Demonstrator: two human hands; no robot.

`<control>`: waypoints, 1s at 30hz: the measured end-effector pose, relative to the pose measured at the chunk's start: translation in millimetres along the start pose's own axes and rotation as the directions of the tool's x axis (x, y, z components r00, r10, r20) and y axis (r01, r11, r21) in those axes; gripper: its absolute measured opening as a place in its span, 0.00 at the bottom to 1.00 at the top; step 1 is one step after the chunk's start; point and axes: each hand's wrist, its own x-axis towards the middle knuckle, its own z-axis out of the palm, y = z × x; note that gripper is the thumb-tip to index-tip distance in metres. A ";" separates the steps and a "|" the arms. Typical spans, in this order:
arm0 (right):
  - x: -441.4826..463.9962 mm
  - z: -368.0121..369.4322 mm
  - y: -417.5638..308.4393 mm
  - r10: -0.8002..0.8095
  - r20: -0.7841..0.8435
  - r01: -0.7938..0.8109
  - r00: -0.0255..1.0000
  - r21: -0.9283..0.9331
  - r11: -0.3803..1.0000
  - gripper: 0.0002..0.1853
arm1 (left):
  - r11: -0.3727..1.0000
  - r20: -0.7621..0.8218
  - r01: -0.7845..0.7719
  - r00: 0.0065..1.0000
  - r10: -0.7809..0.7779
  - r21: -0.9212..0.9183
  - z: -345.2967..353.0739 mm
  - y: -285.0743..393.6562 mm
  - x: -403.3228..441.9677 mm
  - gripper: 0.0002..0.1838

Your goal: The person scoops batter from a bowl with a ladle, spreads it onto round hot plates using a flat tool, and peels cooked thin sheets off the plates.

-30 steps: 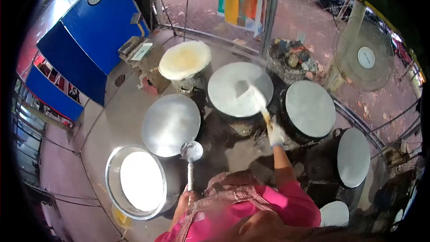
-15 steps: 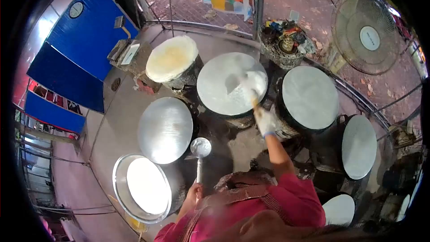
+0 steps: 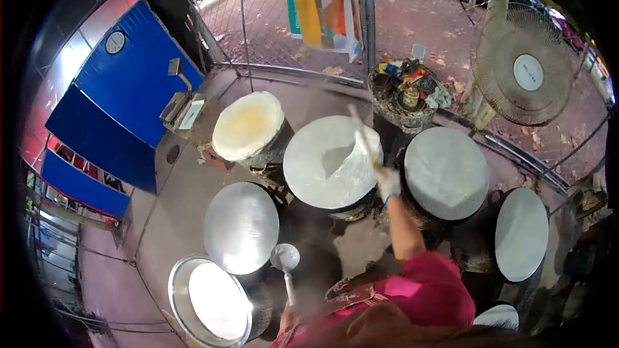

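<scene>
My right hand, in a white glove with a blue band at the wrist, is closed around the handle of a batter spreader. The spreader lies across the right side of a round griddle coated with white batter, which has a darker wedge in its middle. Low in the view, my left hand grips the handle of a ladle, its fingers partly out of sight. The ladle's bowl hangs just right of a bare, shiny griddle. Below that griddle stands a metal basin of white batter.
White-topped griddles stand to the right and far right. At the back left, another griddle holds a yellowish pancake. A drum with clutter, a fan and a wire fence bound the far side; blue panels stand left.
The view has tilted up, so everything sits lower. My right hand and the spreader have swung to the right edge of the batter. The ladle stays in my left hand.
</scene>
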 end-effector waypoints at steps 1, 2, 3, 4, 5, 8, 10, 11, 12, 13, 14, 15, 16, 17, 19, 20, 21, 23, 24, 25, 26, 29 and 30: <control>-32.0 12.7 -6.4 -0.033 0.015 0.034 0.999 -0.056 0.998 0.25 | 1.000 -0.009 -0.006 1.000 0.006 0.011 0.3 4.0 -2.7 0.06; -66.5 27.9 -26.9 -0.059 0.032 0.062 0.998 -0.110 0.992 0.27 | 1.000 -0.015 -0.015 1.000 0.016 0.024 1.3 9.1 -5.7 0.06; -79.1 30.6 -36.5 -0.136 0.103 0.160 0.985 -0.284 0.945 0.26 | 0.999 -0.016 -0.022 1.000 0.023 0.039 3.4 15.9 -6.6 0.06; -89.6 24.6 -45.0 -0.180 0.201 0.253 0.963 -0.446 0.859 0.25 | 0.998 -0.025 -0.027 0.999 0.029 0.058 4.8 22.2 -12.8 0.06; -102.3 1.3 -81.5 -0.004 0.208 0.103 0.978 -0.467 0.878 0.23 | 0.997 -0.037 -0.028 0.999 0.031 0.073 7.4 26.3 -20.6 0.06; -80.3 -36.7 -16.0 0.234 0.037 -0.225 0.972 0.456 0.861 0.17 | 0.991 -0.111 -0.071 0.990 0.084 0.112 25.8 48.4 -39.4 0.07; -145.2 -17.7 -78.5 0.273 -0.011 -0.260 0.962 0.273 0.926 0.19 | 0.994 -0.133 -0.077 0.987 0.088 0.081 33.6 60.3 -46.8 0.08; -185.8 -9.7 -130.0 0.375 -0.013 -0.371 0.927 0.118 0.921 0.19 | 1.000 -0.099 -0.021 0.995 0.022 0.009 25.5 64.2 -43.6 0.10; -167.0 29.4 -16.5 0.249 0.001 -0.245 0.968 0.187 0.951 0.20 | 0.986 0.109 0.139 0.986 -0.129 -0.094 -10.3 61.9 -21.3 0.10; -172.1 26.7 -14.3 0.249 0.084 -0.255 0.965 0.082 0.963 0.20 | 0.987 0.098 0.127 0.988 -0.117 -0.100 -12.5 59.5 -17.3 0.10; -174.3 25.8 -18.2 0.250 0.168 -0.250 0.953 -0.021 0.968 0.20 | 0.989 0.089 0.107 0.991 -0.098 -0.105 -11.1 58.9 -14.6 0.10; -173.4 9.8 -29.1 0.162 0.146 -0.158 0.976 -0.041 0.987 0.21 | 0.994 0.020 0.095 0.995 -0.094 -0.058 -1.6 60.2 -21.5 0.10; -164.0 -9.9 -40.7 0.060 0.123 -0.053 0.991 -0.054 0.997 0.21 | 0.997 -0.042 0.073 0.996 -0.073 -0.007 14.4 65.1 -33.7 0.10; -142.4 -18.8 -34.4 0.010 0.040 -0.010 0.999 0.008 1.000 0.19 | 0.998 -0.098 0.046 0.994 -0.042 0.048 24.9 72.1 -33.4 0.10; -90.4 -33.1 -39.8 -0.012 -0.103 -0.005 0.995 -0.161 0.987 0.15 | 0.990 -0.049 0.077 0.995 -0.083 -0.116 -5.3 63.0 -21.0 0.10; -67.6 -36.7 -52.2 0.008 -0.165 -0.071 0.986 -0.379 0.923 0.14 | 0.980 -0.032 0.101 0.994 -0.108 -0.169 -4.4 64.9 -16.8 0.10; -54.0 -31.5 -62.8 -0.073 -0.087 0.011 0.994 -0.564 0.825 0.14 | 0.966 -0.019 0.129 0.990 -0.137 -0.222 0.2 66.8 -13.6 0.10; -35.4 -14.8 -51.8 -0.132 0.160 0.207 0.978 -0.813 0.544 0.14 | 0.929 0.005 0.186 0.981 -0.195 -0.321 8.6 73.7 -6.4 0.11; -45.4 -15.2 -50.3 -0.296 0.277 0.393 0.914 -0.788 0.475 0.12 | 0.909 0.021 0.214 0.975 -0.221 -0.359 15.9 78.4 -3.2 0.11; -56.2 -19.1 -55.2 -0.358 0.334 0.470 0.872 -0.774 0.424 0.13 | 0.894 0.053 0.242 0.969 -0.239 -0.377 22.5 83.1 1.7 0.11; -67.1 -27.1 -62.4 -0.415 0.394 0.547 0.820 -0.754 0.363 0.15 | 0.887 0.098 0.266 0.964 -0.248 -0.377 29.2 87.3 8.5 0.11; -74.6 -60.8 -64.6 -0.380 0.290 0.446 0.878 -0.782 0.435 0.13 | 0.906 0.247 0.297 0.942 -0.227 -0.300 55.4 112.5 44.5 0.13; -74.4 -63.5 -62.7 -0.378 0.161 0.351 0.912 -0.783 0.513 0.13 | 0.873 0.202 0.346 0.935 -0.292 -0.343 72.6 127.3 59.1 0.14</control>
